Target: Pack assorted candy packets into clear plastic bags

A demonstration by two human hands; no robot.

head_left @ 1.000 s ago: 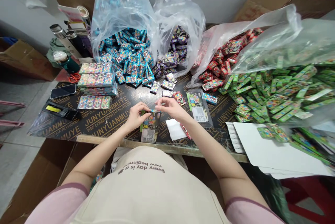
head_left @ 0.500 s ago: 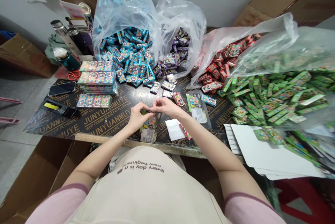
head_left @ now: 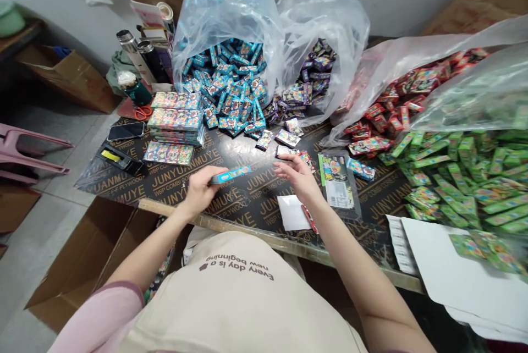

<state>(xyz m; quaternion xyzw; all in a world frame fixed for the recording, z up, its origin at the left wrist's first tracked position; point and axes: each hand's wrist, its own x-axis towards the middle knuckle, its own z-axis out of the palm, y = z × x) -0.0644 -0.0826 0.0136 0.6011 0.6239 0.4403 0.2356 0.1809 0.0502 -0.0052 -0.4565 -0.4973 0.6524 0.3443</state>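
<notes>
My left hand [head_left: 202, 191] is closed on the end of a small blue printed box [head_left: 231, 175], held above the dark table [head_left: 231, 207]. My right hand [head_left: 300, 178] reaches over the table with its fingers apart. Its fingertips are close to a small white-and-purple box [head_left: 286, 152]; whether they touch it I cannot tell. Partly behind that hand lies a red box [head_left: 306, 160]. A flat printed plastic pouch [head_left: 337, 182] lies to the right, next to another blue box [head_left: 361, 169]. Below my right wrist are a white paper [head_left: 292, 213] and a red box [head_left: 310, 219].
Clear bags spill blue boxes [head_left: 231, 89], purple boxes [head_left: 317, 75], red boxes [head_left: 416, 89] and green boxes [head_left: 457, 177] along the back and right. At left are stacked printed packs [head_left: 175, 119], a phone [head_left: 126, 131], a tape dispenser [head_left: 119, 159] and scissors [head_left: 142, 112].
My hands have moved apart from where they met over a printed pouch, which no longer lies there. The blue box now shows in my left hand. The view has swung left.
</notes>
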